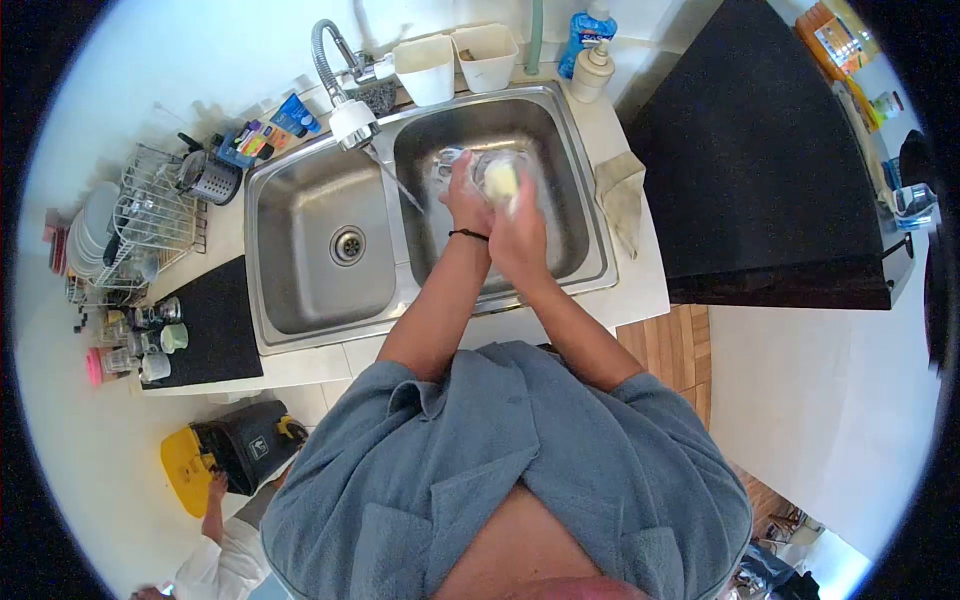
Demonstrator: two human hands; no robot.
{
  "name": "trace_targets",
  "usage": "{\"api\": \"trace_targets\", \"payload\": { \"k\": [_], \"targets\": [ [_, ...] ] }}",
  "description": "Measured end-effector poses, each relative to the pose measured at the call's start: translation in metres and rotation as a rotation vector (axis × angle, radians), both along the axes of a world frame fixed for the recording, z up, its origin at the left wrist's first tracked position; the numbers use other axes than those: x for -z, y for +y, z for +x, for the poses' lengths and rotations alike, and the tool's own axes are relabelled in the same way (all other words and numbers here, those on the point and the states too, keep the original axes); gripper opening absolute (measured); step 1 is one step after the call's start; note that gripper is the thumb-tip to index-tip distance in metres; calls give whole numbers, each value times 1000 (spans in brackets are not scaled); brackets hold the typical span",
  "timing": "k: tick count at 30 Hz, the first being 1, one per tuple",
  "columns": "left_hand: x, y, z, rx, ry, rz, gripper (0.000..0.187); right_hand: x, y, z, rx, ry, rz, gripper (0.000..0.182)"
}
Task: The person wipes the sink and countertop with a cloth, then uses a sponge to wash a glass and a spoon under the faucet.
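Observation:
Over the right basin (560,240) of a steel double sink, my two hands are close together. A pale yellow sponge or soap bar (501,180) is in my right hand (521,232), whose fingers are bent around it and partly blurred. My left hand (466,198), with a dark band at the wrist, touches a clear, wet-looking item (440,172) that I cannot make out, and its fingers are partly hidden. Water runs in a thin stream from the faucet head (353,124) to the left of my hands.
At the left stand a dish rack (150,215), jars (150,340) and a black mat (215,325). Two white bins (425,70), a soap pump (592,74) and a cloth (621,195) edge the sink. Lower left, another person's hand (217,484) touches a yellow-and-black bin (190,470).

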State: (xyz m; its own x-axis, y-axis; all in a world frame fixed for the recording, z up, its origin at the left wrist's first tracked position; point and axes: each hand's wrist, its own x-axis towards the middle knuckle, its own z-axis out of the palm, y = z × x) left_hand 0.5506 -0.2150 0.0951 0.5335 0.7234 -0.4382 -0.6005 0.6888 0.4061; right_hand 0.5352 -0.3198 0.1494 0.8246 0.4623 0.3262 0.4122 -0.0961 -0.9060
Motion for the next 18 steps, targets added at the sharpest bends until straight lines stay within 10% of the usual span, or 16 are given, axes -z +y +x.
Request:
{"api": "trace_targets", "payload": {
  "k": [4,8,14,18],
  "targets": [
    [-25,-19,-1,-159,150,196,95,-18,26,33,121,1283,828,20],
    [-29,-8,3,-122,148,107,83,-10,27,19,134,233,68,36],
    [-43,10,-23,457,-15,-10,43,4,-29,48,-482,-463,-460,36],
    [-51,-2,-26,455,56,32,45,2,-43,71,-744,-707,-554,37]
  ]
}}
